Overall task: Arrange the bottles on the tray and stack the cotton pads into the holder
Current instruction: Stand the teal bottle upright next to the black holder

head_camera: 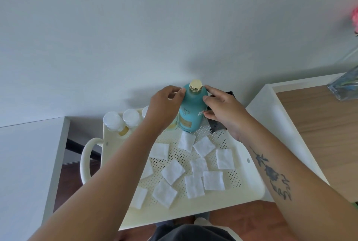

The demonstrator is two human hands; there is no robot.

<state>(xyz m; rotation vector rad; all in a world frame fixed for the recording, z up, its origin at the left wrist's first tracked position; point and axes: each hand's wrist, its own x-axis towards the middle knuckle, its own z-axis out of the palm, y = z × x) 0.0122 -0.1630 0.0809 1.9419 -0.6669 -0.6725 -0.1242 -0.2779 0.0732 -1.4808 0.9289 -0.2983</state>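
A tall teal bottle [190, 108] with a gold cap stands upright at the back of the cream perforated tray [244, 188]. My left hand [164, 105] touches its left shoulder and my right hand [222, 108] its right side, fingers curled on it. Clear bottles with white caps [121, 119] stand in the tray's back left corner; one more is partly hidden behind my left hand. Several square white cotton pads [173, 172] lie scattered on the tray floor. A dark holder [217, 125] sits behind my right hand, mostly hidden.
The tray has a looped handle [86, 161] on its left. A white shelf [29, 163] stands at the left and a wood-topped white table [319, 124] with a glass vase [346, 85] at the right. A wall runs right behind the tray.
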